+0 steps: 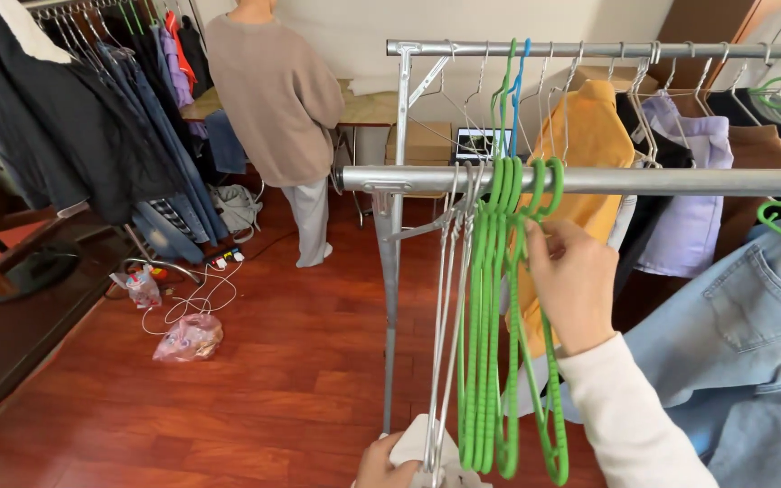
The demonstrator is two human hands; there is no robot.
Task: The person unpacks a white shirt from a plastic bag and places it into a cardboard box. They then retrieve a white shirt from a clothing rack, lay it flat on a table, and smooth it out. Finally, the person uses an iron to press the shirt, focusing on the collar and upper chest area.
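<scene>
Green plastic hangers point(490, 361) hang bunched on the near steel rail point(644, 181), hooks over it, next to a few thin wire hangers point(445, 343). My right hand point(571, 285) is on the outermost green one — fingers point(549, 237) pinched together on its neck just under the hook. Light, springy, ribbed so decent grip; likely to snag on its neighbours, so the neck is the place to hold. My left hand point(389, 461) is low, fingers closed on something white point(418, 447) — can't tell what. Denim point(752, 334) hangs just right.

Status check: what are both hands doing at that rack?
Right hand gripping green hangers on front rail. Left hand low, holding white cloth. Wire hangers alongside.
</scene>
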